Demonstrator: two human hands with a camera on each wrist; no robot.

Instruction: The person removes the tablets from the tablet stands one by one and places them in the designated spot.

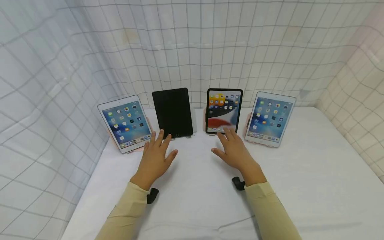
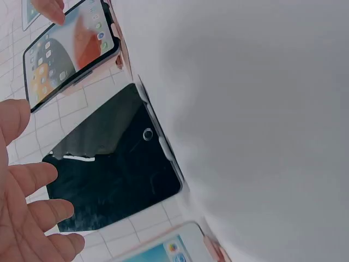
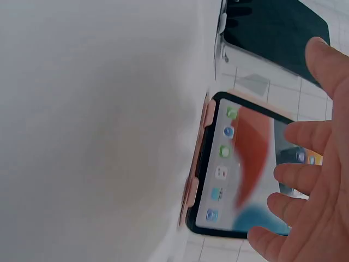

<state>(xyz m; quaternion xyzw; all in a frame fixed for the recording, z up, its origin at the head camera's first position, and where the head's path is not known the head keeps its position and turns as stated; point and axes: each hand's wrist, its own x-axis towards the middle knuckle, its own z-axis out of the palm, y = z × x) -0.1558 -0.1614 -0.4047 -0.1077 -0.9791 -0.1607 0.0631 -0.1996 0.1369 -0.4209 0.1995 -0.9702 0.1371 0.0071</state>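
Dark tablet (image 1: 173,112): propped up on the bench (image 1: 315,183) left of centre, just beyond the fingertips of your left hand (image 1: 154,161).
Lit tablet (image 1: 223,110): propped right of centre, directly beyond your right hand (image 1: 234,151), its home screen showing.
Left arm: comes in from your lower left and angles forward and inward, sleeve (image 1: 124,211) down to the wrist.
Left hand: open and holding nothing, back upward, fingers spread forward, thumb out toward the middle; in the head view its fingertips overlap the dark tablet's lower left corner, and whether they touch you cannot tell.
Right arm: mirrors the left, angling forward and inward from your lower right.
Right hand: open, holding nothing, fingers forward and thumb inward; its fingertips cover part of the lit tablet's lower edge in the head view, contact unclear.
Dark tablet's axis: long side upright, leaning back, top tipped slightly left, screen toward you, round button at the bottom.
Lit tablet's axis: long side upright, top tipped slightly right, screen facing you, lower edge in a pink stand (image 3: 208,113).
White tablets: one at far left (image 1: 125,123), one at far right (image 1: 271,119), tops tipped outward.
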